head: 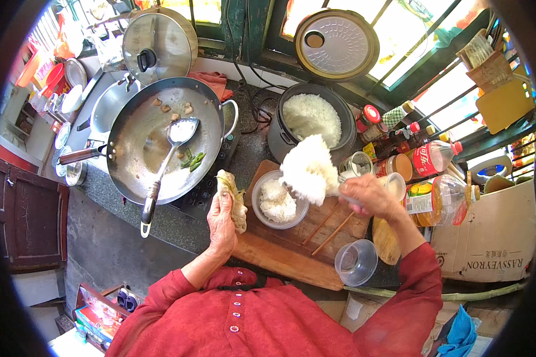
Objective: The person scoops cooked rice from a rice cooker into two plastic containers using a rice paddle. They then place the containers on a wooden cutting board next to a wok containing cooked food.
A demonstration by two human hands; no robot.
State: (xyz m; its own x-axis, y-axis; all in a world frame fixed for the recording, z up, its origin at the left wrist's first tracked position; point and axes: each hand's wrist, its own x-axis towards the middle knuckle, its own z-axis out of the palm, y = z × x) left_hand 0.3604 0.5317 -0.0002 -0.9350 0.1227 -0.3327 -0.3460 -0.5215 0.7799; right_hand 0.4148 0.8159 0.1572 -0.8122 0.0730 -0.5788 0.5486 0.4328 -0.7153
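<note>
My right hand (370, 195) grips the handle of a rice scoop, whose head is hidden under a large clump of white rice (309, 169). The clump hangs above the wooden cutting board (272, 252), just right of a clear plastic bowl (255, 196) that holds some rice (277, 201). In my left hand (223, 223) is a folded, yellowish cloth (232, 201), held left of that bowl. Behind the clump stands a rice cooker (274, 138) with its lid (335, 44) raised and cooked rice (310, 116) inside.
At left, a wok (134, 129) with a spatula (161, 172), food pieces and green peppers sits on an induction cooker (205, 192). Chopsticks (332, 234) lie on the board near another plastic bowl (356, 263). Bottles (433, 156) and jars crowd the right, beside a cardboard box (482, 232).
</note>
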